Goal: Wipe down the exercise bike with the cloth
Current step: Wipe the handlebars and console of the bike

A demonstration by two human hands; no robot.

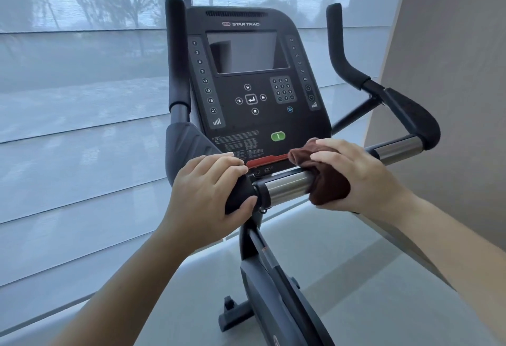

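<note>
A: Entry, handlebar pass. Your left hand is clenched around the black foam grip at centre frame. Why there?

B: Judged as a brace: you steady the exercise bike so the bar does not rock while the other side rubs. Your right hand grasps the brown cloth, which is folded over the chrome bar section just right of centre, fingers on top, thumb side hidden beneath.

A: So the cloth wraps around the bar, not merely lies on it?

B: It drapes over the top and hangs down the near face; whether it closes fully underneath, you cannot tell from this view. Wrapping lets one stroke clean most of the tube's round.

A: Surroundings?

B: The console stands upright directly behind the bar, with the red strip and the green button just above your knuckles. The cloth's upper fold touches or nearly touches the console's lower edge. Upright horn grips rise at upper left and upper right.

A: Obstructions?

B: Your own left hand blocks a leftward stroke along the bar. Rightward, the second chrome section lies open. A wall stands close at the right of the frame, likely cramping your elbow. Most of the bike looks still to be wiped.
</note>
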